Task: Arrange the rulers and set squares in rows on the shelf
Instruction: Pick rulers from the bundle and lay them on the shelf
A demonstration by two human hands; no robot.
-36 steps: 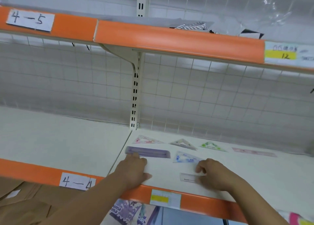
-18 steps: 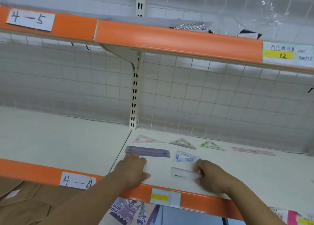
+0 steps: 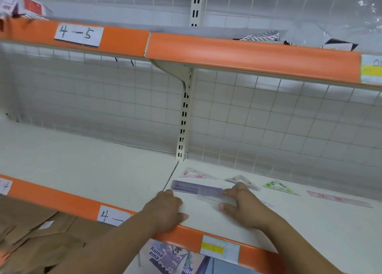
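Observation:
On the white shelf [image 3: 299, 224] a purple ruler [image 3: 190, 187] lies flat near the left seam. My left hand [image 3: 165, 209] rests on the shelf's front edge, its curled fingertips at the purple ruler's near left corner, holding nothing. My right hand [image 3: 244, 208] pinches a clear ruler [image 3: 213, 199] between thumb and fingers, low over the purple ruler's right end. Behind them lie, in a row, a pink set square [image 3: 195, 174], a grey set square [image 3: 240, 179], a green set square [image 3: 279, 188] and a pink ruler [image 3: 339, 199]. My right hand hides whatever lies under it.
An upper shelf with an orange front strip [image 3: 248, 54] and a "4-5" label [image 3: 78, 34] overhangs. A slotted upright [image 3: 184, 129] and wire grid form the back. Brown cardboard [image 3: 37, 238] sits lower left, printed packs [image 3: 171, 257] below the shelf edge.
My right hand has carried the clear ruler left and back, from the shelf's front edge to the purple ruler's right end. The left hand stays put; the view has shifted left.

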